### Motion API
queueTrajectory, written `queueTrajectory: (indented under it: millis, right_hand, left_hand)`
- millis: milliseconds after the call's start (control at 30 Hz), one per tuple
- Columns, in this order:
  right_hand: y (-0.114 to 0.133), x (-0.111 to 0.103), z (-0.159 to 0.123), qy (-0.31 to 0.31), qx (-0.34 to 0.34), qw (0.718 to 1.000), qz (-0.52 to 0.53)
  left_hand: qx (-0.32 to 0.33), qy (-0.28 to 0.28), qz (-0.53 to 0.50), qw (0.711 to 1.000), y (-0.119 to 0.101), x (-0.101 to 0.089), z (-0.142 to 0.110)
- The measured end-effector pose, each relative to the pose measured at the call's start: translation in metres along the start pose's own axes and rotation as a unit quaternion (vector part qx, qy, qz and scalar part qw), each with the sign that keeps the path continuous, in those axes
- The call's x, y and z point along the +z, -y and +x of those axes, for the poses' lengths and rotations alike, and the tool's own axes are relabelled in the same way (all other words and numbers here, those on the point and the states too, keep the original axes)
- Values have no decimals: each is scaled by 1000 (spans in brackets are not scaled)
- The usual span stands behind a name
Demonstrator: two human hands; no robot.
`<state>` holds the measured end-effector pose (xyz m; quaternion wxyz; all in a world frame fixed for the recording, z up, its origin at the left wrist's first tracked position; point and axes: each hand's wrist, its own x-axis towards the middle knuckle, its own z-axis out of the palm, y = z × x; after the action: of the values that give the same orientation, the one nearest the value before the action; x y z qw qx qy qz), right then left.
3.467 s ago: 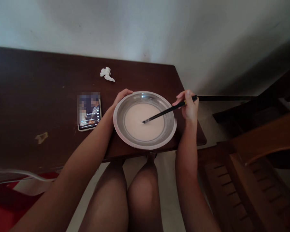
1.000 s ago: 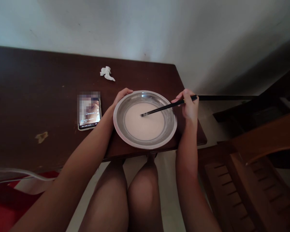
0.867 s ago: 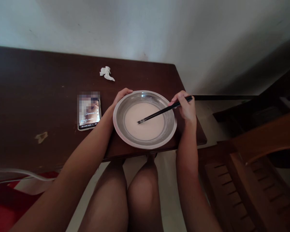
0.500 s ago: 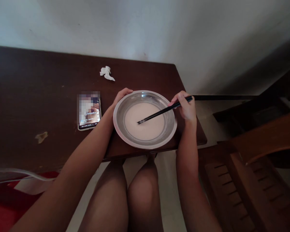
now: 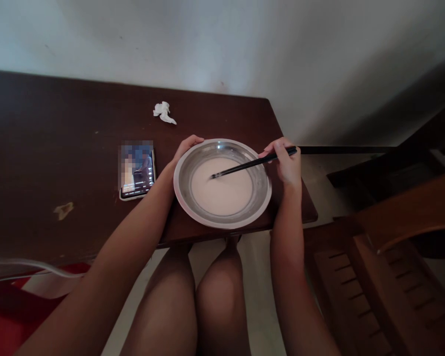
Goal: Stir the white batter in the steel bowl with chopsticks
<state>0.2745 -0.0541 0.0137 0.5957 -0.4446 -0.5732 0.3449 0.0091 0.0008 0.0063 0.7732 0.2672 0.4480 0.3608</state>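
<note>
A wide metal bowl stands at the table's front edge, holding a pale, milky liquid. My left hand grips the bowl's rim at its far left side, with some of the fingers hidden behind the rim. Dark chopsticks are held in my right hand, whose fingers are closed round their upper part over the bowl's right side. The chopsticks slant down to the left, and their whitish, wet tips are at the liquid near the middle of the bowl.
A lit phone lies left of the bowl on the dark wooden table. Behind it is a crumpled white tissue; a brownish scrap lies further left. A pale wall rises behind. A wooden chair stands at right.
The chopstick tips have shifted slightly up and away across the liquid, as my right hand tilted a little. The phone's picture has changed. My left hand and the bowl stay put.
</note>
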Motion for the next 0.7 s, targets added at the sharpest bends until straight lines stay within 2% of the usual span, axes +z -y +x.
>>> queueTrajectory:
  millis: [100, 267, 467, 600, 700]
  right_hand:
    - [1, -1, 0, -38, 1, 999, 1]
    - [2, 0, -1, 36, 24, 999, -10]
    - [2, 0, 0, -37, 13, 999, -15]
    - [1, 0, -1, 33, 25, 999, 1]
    - [0, 0, 0, 11, 7, 1000, 4]
  left_hand:
    - [11, 2, -7, 1000, 0, 1, -1]
    - [8, -4, -5, 1000, -1, 3, -2]
    - [12, -4, -10, 1000, -1, 4, -4]
    - [15, 0, -16, 1000, -1, 6, -5]
    - [18, -3, -8, 1000, -1, 5, -4]
